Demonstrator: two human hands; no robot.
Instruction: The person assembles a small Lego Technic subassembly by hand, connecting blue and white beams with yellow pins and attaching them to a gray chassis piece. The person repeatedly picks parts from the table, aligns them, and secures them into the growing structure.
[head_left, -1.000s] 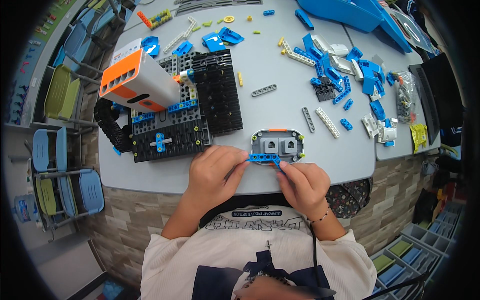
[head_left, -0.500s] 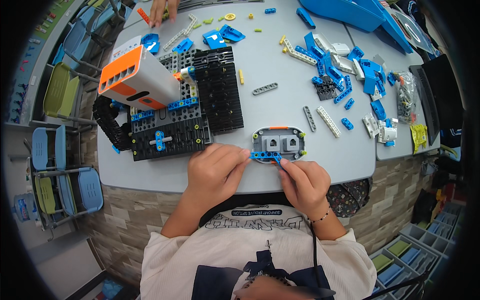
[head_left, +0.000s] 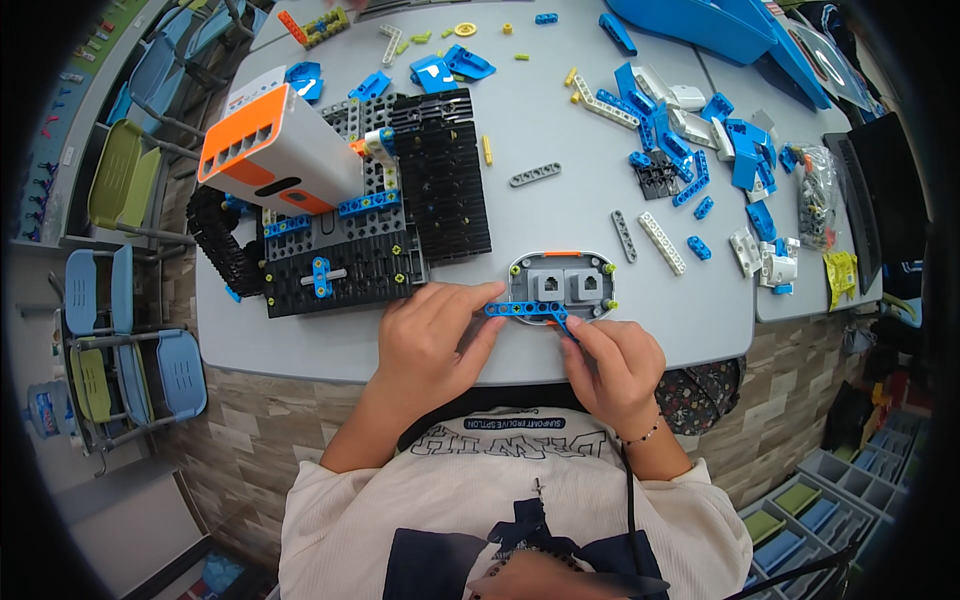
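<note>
Over the near edge of the grey panel (head_left: 567,286) on the bench (head_left: 300,350), the blue beam (head_left: 525,310) is held. Its bent end is pinched by the right hand (head_left: 620,370), seemingly for steadiness; around the other end, the left hand (head_left: 425,335) is loosely parted.

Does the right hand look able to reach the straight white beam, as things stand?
Probably yes: the straight white beam lies a little beyond the right hand, with nothing visible blocking the tabletop between. However, its fingers hold the blue angled beam, so they would likely need to release it first.
</note>
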